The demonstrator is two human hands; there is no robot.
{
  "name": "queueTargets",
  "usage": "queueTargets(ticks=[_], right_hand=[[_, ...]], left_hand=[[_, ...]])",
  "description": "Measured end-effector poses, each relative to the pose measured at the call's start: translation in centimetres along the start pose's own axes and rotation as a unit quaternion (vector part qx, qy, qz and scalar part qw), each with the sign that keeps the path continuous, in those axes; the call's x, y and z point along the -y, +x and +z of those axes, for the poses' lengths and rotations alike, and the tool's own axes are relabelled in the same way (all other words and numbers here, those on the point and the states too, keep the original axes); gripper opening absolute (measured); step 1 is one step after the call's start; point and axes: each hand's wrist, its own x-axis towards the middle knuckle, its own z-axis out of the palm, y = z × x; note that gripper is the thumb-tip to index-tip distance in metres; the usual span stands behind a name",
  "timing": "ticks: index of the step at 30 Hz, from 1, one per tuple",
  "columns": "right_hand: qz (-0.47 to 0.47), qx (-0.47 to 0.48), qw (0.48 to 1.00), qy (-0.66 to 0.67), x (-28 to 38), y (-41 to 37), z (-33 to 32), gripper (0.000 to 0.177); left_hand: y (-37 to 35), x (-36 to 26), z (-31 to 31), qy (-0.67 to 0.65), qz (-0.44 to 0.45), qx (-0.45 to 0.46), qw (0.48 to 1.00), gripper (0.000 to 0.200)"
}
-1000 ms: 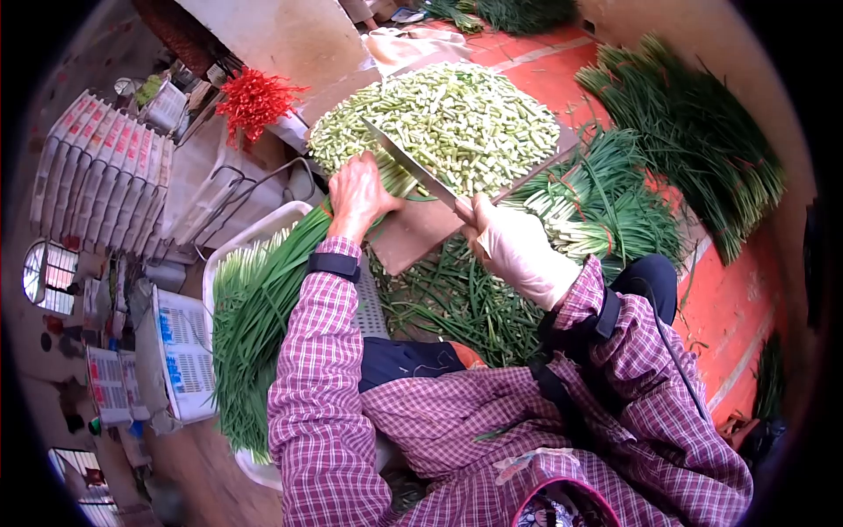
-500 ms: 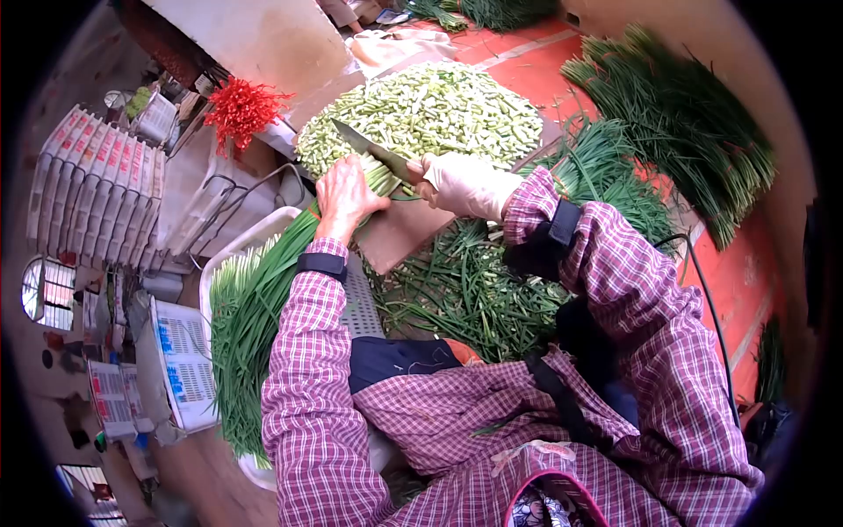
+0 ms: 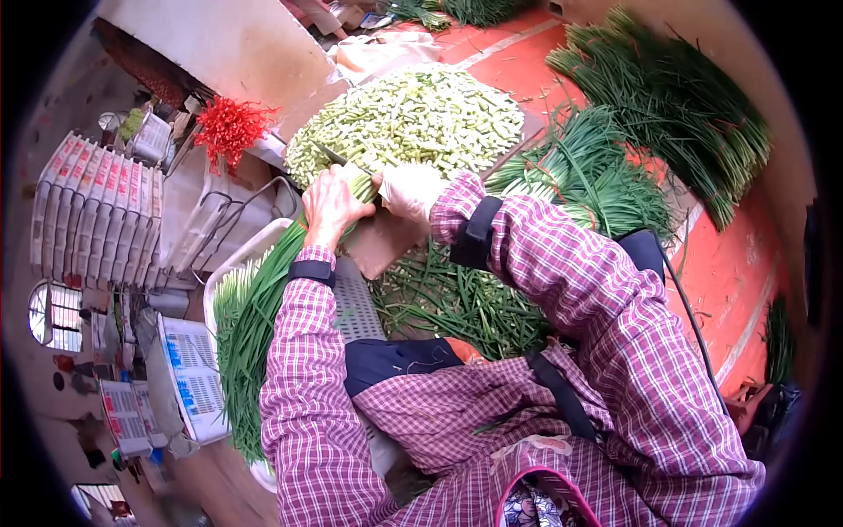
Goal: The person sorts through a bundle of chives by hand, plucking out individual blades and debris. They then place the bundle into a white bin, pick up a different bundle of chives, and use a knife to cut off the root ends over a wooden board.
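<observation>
My bare left hand grips a bunch of chives near its pale cut ends. The long green leaves trail back along my left forearm. In a pale glove, my right hand is wrapped round a knife. Only part of the blade shows, lying across the pale ends just beyond my left fingers; the handle is hidden by the glove. Right behind the blade rises a heap of chopped pale green stem pieces. Both hands are over the near edge of a brown board.
A white crate on my left holds more chives. Green trimmings lie below the board. Tied chive bundles rest on the right, with more on the red floor. Red ties hang at the left, near stacked baskets.
My right hand has moved left and closer to my left hand, bringing the knife further across the bunch. Less of the blade shows now. My left hand keeps its grip.
</observation>
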Motion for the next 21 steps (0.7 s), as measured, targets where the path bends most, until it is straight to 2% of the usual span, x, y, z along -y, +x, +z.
queueTargets(ticks=[2, 3, 4, 6, 7, 8, 10, 11, 12, 14, 15, 16, 17, 18, 20, 21], right_hand=[[0.001, -0.009, 1.000, 0.008, -1.4, -1.5, 0.4, 0.023], [0.033, 0.006, 0.999, -0.005, -1.2, -3.0, -0.6, 0.023], [0.027, 0.010, 1.000, -0.002, -2.3, -4.6, -0.5, 0.024], [-0.027, -0.040, 0.999, -0.012, -3.9, -6.9, -0.5, 0.024], [-0.002, -0.061, 0.996, 0.067, -3.6, -7.0, -0.4, 0.025], [-0.002, -0.062, 0.995, 0.072, -3.2, -6.2, -0.4, 0.025], [0.033, -0.016, 0.999, -0.020, -1.7, -3.8, -1.0, 0.024], [0.000, -0.054, 0.998, -0.011, -2.3, -2.1, 0.3, 0.023], [0.020, -0.050, 0.998, -0.026, -1.8, -0.5, 0.4, 0.022], [-0.070, -0.157, 0.984, -0.044, -3.0, 2.3, 2.5, 0.017], [-0.073, -0.131, 0.988, -0.044, -3.2, 2.8, 2.0, 0.017], [-0.069, -0.154, 0.984, -0.056, -3.2, 3.6, 2.0, 0.019], [-0.067, -0.145, 0.986, -0.051, -3.4, 3.9, 2.1, 0.018], [-0.065, -0.135, 0.988, -0.046, -3.1, 3.8, 1.7, 0.018], [-0.074, -0.126, 0.985, -0.090, -3.3, 5.3, 4.0, 0.016], [-0.058, -0.129, 0.984, -0.106, -3.4, 5.8, 5.2, 0.016]], left_hand=[[0.2, 0.2, 0.0, 0.003, -0.005, 0.006, 1.000, 0.064], [0.3, 0.3, 0.1, 0.001, -0.010, 0.004, 1.000, 0.065], [0.2, 0.3, 0.3, -0.002, -0.014, 0.003, 1.000, 0.066], [0.2, 0.1, 0.9, -0.008, -0.014, 0.008, 1.000, 0.068], [0.0, 0.1, 1.3, -0.005, -0.001, -0.017, 1.000, 0.068], [-0.1, 0.2, 1.5, 0.001, 0.012, -0.041, 0.999, 0.067], [-0.2, 0.0, 0.9, -0.001, 0.006, -0.009, 1.000, 0.075], [-0.3, 0.1, 0.5, -0.024, 0.012, 0.006, 1.000, 0.084], [-0.4, 0.7, 0.1, -0.047, 0.015, 0.021, 0.999, 0.093], [-1.0, 2.7, -0.4, -0.164, 0.039, 0.001, 0.986, 0.125], [-2.0, 3.8, -1.0, -0.127, 0.040, -0.007, 0.991, 0.127], [-3.1, 4.7, -1.4, -0.091, 0.043, -0.015, 0.995, 0.129], [-4.6, 5.7, -1.1, -0.038, 0.044, -0.033, 0.998, 0.121], [-5.5, 6.0, -0.8, -0.036, 0.039, -0.031, 0.998, 0.121], [-6.7, 6.4, -0.6, -0.116, -0.045, 0.003, 0.992, 0.107], [-6.7, 6.4, -0.3, -0.124, -0.024, -0.033, 0.991, 0.090]])
